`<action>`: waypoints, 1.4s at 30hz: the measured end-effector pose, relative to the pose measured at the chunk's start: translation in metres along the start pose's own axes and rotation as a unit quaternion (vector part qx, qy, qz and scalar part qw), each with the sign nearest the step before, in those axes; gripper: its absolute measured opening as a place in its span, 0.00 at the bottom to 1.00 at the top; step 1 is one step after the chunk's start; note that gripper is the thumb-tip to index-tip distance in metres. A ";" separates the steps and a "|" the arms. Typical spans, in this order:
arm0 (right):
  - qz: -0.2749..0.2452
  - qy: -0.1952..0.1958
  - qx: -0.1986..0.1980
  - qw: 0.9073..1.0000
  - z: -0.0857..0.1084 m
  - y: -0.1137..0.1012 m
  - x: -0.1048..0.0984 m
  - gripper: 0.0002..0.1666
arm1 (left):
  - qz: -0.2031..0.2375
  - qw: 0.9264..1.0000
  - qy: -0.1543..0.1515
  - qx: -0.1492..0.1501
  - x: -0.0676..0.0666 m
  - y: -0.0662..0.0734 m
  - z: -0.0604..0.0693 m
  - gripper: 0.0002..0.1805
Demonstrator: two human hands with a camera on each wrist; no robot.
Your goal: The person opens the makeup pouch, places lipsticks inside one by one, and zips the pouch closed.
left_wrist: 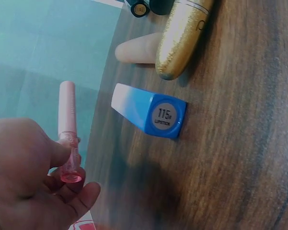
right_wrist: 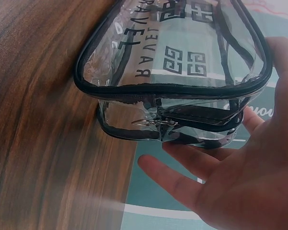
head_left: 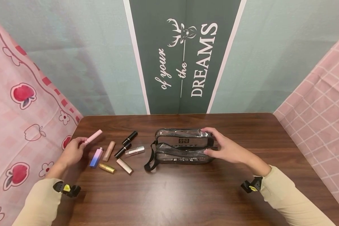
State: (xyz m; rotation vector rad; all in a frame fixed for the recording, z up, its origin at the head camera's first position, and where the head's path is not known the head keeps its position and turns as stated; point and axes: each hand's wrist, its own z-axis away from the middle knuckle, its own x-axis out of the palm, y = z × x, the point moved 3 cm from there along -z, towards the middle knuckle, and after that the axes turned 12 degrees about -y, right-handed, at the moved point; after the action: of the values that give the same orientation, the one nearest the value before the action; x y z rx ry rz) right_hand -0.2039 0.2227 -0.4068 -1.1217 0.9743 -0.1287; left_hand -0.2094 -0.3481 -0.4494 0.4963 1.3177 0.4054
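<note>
"Pink, the tube (head_left: 93, 136): pale, matt-looking cap, clear rosy lower half. Where is it?"

"Raised over the left end of the surface (head_left: 172, 194), pinched between the thumb and fingers of the left hand (head_left: 73, 151)."

"And the right hand (head_left: 228, 148)?"

"Spread across the opening of the pouch (head_left: 183, 159) at its right end, thumb touching the near rim, a finger at the far one."

"What's the pouch like?"

"See-through with black edging. TRAVEL runs along the near side, and there's a square emblem (head_left: 183, 141) of four G-like shapes."

"Any writing on the tube?"

"Faint marks along the cap, too small to read. The blue lipstick (left_wrist: 146, 112) near it is clearer: 115 and LIPSTICK on its base. The gold one (left_wrist: 184, 40) shows one letter; p or d, I can't tell."

"And behind?"

"The cloth (head_left: 183, 105) reads 'of your', 'the' and 'DREAMS', beside a deer's head."
</note>
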 end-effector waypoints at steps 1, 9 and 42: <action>0.001 0.000 0.001 1.000 0.000 0.000 0.000 0.44 | 0.000 1.000 0.004 0.005 0.000 0.001 0.000 0.13; 0.000 0.002 0.003 1.000 0.000 0.000 0.001 0.43 | -0.012 0.999 0.024 0.040 -0.002 0.010 -0.001 0.12; 0.017 0.002 0.017 1.000 0.002 -0.001 0.000 0.43 | -0.026 0.976 0.047 0.212 -0.014 0.118 -0.001 0.08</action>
State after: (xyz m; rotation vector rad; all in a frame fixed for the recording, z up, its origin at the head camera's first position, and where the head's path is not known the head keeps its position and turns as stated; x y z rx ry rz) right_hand -0.2023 0.2232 -0.4061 -1.0730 0.9910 -0.1199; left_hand -0.2139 -0.2579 -0.3725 0.8022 1.5136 0.1006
